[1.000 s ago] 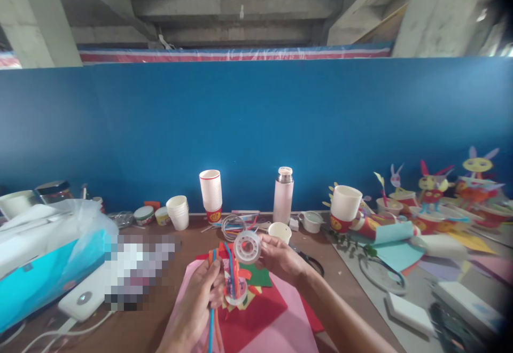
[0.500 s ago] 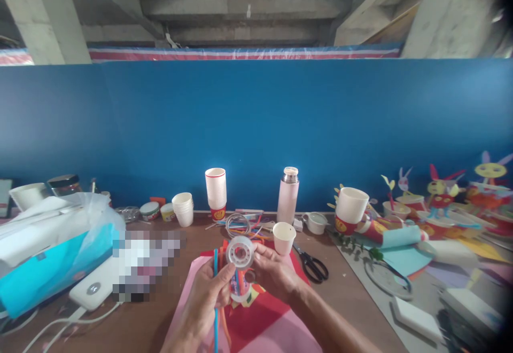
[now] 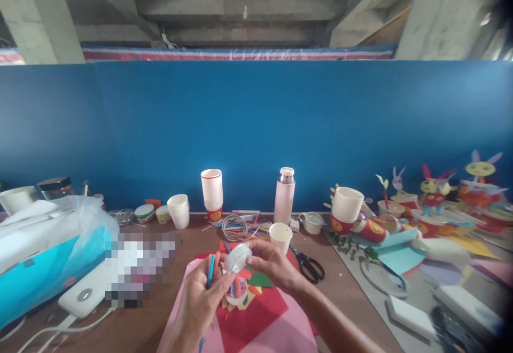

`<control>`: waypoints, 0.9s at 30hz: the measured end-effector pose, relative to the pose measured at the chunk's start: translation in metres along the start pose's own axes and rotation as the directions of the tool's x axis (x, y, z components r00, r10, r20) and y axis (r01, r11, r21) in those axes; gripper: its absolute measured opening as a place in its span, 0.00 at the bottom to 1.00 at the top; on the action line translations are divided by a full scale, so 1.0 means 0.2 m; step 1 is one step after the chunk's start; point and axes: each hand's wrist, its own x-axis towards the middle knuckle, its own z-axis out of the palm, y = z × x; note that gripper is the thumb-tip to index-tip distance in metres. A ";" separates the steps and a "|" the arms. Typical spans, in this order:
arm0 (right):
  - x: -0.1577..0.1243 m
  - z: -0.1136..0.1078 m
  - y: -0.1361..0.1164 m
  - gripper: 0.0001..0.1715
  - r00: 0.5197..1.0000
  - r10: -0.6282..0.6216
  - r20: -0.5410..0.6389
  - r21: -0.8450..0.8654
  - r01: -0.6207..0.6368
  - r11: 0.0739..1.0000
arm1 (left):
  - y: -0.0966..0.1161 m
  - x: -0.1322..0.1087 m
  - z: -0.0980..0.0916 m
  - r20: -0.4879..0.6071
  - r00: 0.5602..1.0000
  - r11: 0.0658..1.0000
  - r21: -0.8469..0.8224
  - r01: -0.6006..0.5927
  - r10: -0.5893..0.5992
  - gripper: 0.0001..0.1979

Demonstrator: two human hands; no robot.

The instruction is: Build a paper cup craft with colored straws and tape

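Both hands meet over red and pink paper sheets (image 3: 260, 318) at the near middle of the table. My right hand (image 3: 270, 265) pinches a clear tape roll (image 3: 237, 257), tilted almost flat. My left hand (image 3: 200, 302) is closed around several coloured straws (image 3: 211, 268), blue and orange, and its thumb reaches up to the roll. Under the roll a decorated paper cup (image 3: 236, 290) with coloured paper bits shows between the hands.
Black scissors (image 3: 306, 267) and a small white cup (image 3: 280, 236) lie right of my hands. Stacked paper cups (image 3: 211, 194), a pink flask (image 3: 284, 196) and wire coils stand by the blue wall. Finished cup crafts (image 3: 433, 203) fill the right; a blue tissue pack (image 3: 44, 267) and power bank (image 3: 86, 291) sit left.
The tape roll has come down and tilted from facing me to nearly flat. My left hand has risen towards it, thumb now at the roll.
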 end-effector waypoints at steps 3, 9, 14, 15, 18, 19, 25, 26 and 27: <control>0.01 -0.02 0.05 0.19 0.999 0.046 0.008 0.014 -0.046 0.999 | -0.01 0.00 0.00 0.001 1.000 1.000 -0.011 -0.009 0.009 0.17; 0.00 0.02 0.08 0.18 0.997 0.079 0.024 0.116 -0.081 0.990 | -0.02 0.00 -0.02 0.038 0.999 1.000 -0.013 -0.003 0.003 0.17; -0.01 0.06 0.10 0.21 0.990 0.138 0.022 0.279 -0.138 0.950 | -0.05 0.01 -0.04 0.022 1.000 1.000 -0.004 -0.006 0.006 0.16; -0.01 0.07 0.11 0.21 0.990 0.139 0.024 0.306 -0.139 0.942 | -0.05 0.02 -0.05 0.042 0.999 1.000 0.016 0.002 -0.003 0.16; -0.01 0.10 0.12 0.21 0.988 0.147 0.037 0.377 -0.150 0.914 | -0.07 0.04 -0.06 0.112 0.993 0.998 0.058 0.028 -0.034 0.15; -0.01 0.11 0.12 0.21 0.987 0.155 0.044 0.398 -0.159 0.903 | -0.08 0.04 -0.07 0.123 0.992 0.998 0.056 0.027 -0.034 0.14; -0.02 0.14 0.11 0.19 0.977 0.204 0.066 0.440 -0.212 0.872 | -0.06 0.03 -0.06 0.102 0.994 0.999 -0.015 0.032 -0.030 0.13; -0.02 0.14 0.11 0.18 0.976 0.209 0.061 0.438 -0.214 0.873 | -0.06 0.03 -0.06 0.091 0.995 0.999 -0.028 0.037 -0.034 0.13; -0.02 0.14 0.12 0.18 0.976 0.210 0.053 0.436 -0.212 0.874 | -0.05 0.03 -0.06 0.083 0.996 0.998 -0.039 0.042 -0.039 0.13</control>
